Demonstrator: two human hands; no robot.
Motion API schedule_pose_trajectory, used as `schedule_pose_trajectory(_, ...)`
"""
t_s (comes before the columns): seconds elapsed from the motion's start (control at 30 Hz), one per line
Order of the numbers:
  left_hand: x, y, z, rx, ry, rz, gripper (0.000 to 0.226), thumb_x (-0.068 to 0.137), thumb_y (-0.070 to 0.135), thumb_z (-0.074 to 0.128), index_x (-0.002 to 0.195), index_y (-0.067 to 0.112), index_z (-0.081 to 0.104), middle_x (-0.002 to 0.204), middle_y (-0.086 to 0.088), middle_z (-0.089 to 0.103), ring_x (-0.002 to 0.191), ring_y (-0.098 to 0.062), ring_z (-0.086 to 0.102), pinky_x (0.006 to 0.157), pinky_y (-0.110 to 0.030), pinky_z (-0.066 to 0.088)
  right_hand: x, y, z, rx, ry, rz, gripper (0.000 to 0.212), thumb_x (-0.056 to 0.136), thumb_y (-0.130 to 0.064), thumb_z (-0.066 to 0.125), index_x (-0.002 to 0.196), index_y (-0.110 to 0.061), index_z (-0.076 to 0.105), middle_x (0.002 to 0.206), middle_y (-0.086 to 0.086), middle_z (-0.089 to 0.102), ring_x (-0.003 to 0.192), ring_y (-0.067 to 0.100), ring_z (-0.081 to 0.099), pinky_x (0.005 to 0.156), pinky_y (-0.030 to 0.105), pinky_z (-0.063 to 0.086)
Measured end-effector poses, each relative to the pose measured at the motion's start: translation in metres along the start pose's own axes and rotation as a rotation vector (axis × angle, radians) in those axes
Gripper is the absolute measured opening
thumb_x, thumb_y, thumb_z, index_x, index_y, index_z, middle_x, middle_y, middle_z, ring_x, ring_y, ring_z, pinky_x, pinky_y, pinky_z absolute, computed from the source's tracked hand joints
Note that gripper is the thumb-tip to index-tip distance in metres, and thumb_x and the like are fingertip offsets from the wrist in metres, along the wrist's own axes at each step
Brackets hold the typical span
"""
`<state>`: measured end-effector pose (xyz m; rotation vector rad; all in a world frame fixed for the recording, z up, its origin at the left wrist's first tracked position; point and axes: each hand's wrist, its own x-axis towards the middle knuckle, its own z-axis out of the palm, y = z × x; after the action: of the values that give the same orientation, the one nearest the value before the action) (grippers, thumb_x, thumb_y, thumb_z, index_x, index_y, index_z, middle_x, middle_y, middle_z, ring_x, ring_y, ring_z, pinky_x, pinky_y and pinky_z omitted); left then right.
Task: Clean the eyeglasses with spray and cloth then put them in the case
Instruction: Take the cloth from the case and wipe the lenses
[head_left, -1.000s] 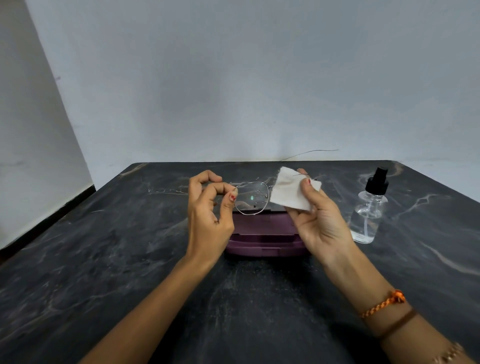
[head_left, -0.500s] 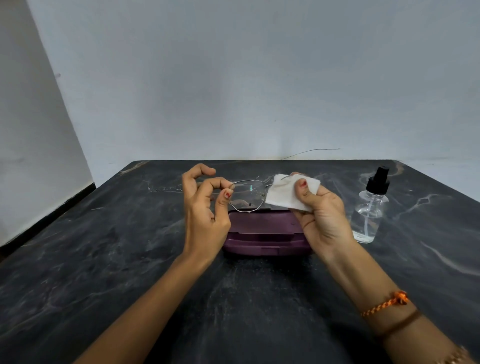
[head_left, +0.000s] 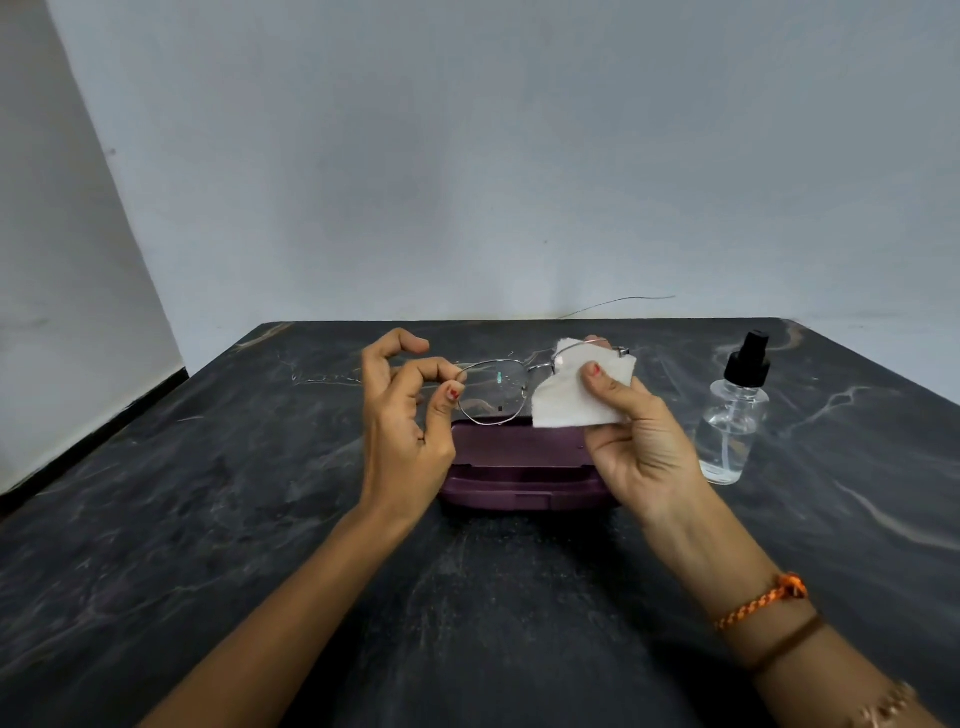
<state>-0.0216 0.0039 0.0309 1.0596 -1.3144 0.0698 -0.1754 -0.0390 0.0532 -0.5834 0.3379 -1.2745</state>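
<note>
Left of the frame's centre, the left hand is raised above the dark marbled desk, its thumb and forefinger pinched on the outer rim of the thin metal-framed eyeglasses. The eyeglasses are held level between both hands, just above the closed plum-coloured plastic case at centre. Their other lens is covered by the white square cloth, which is gripped by the right hand, thumb pressed on its front. Further right, a clear spray bottle with a black nozzle is stood upright on the desk, apart from the hands.
</note>
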Motion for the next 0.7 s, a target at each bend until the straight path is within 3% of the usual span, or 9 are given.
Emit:
schedule_pose_trajectory(0.1, -0.0007, 0.0011, -0.0012, 0.006, -0.025, 0.009, 0.008, 0.078, 0.007, 0.053, 0.082, 0.006, 0.061, 0.104, 0.013, 0.034, 0.097, -0.001, 0.043, 0.076, -0.003, 0.038, 0.0000, 0.0027, -0.0004, 0.046, 0.000, -0.017, 0.011, 0.082, 0.003, 0.052, 0.083, -0.004, 0.060, 0.065, 0.002, 0.073, 0.064, 0.008, 0.070, 0.057, 0.018, 0.056)
schedule_pose_trajectory(0.3, -0.0001, 0.0015, -0.0010, -0.009, -0.026, 0.041, 0.009, 0.078, 0.002, 0.053, 0.083, 0.001, 0.061, 0.103, 0.010, 0.034, 0.095, 0.017, 0.041, 0.073, -0.001, 0.039, 0.0003, 0.0047, -0.0003, -0.078, -0.070, -0.035, 0.018, 0.064, -0.011, 0.059, 0.082, -0.010, 0.063, 0.069, -0.003, 0.073, 0.070, 0.008, 0.069, 0.070, 0.023, 0.057)
schedule_pose_trajectory(0.57, 0.0065, -0.0002, -0.0051, -0.018, 0.062, 0.048, 0.010, 0.081, 0.000, 0.052, 0.084, 0.004, 0.060, 0.103, 0.010, 0.032, 0.096, 0.021, 0.039, 0.073, 0.000, 0.038, 0.0024, 0.0051, -0.0030, -0.261, -0.081, -0.063, 0.026, 0.059, -0.003, 0.061, 0.085, -0.006, 0.063, 0.068, -0.002, 0.074, 0.067, 0.008, 0.070, 0.067, 0.023, 0.058)
schedule_pose_trajectory(0.7, 0.0068, 0.0013, -0.0042, -0.017, 0.060, 0.072, 0.010, 0.081, -0.002, 0.052, 0.085, 0.002, 0.061, 0.102, 0.010, 0.032, 0.096, 0.021, 0.040, 0.073, -0.001, 0.038, 0.0024, 0.0038, -0.0039, -0.255, -0.030, -0.086, 0.020, 0.062, -0.010, 0.062, 0.082, -0.009, 0.064, 0.065, -0.004, 0.073, 0.065, 0.007, 0.069, 0.057, 0.019, 0.056)
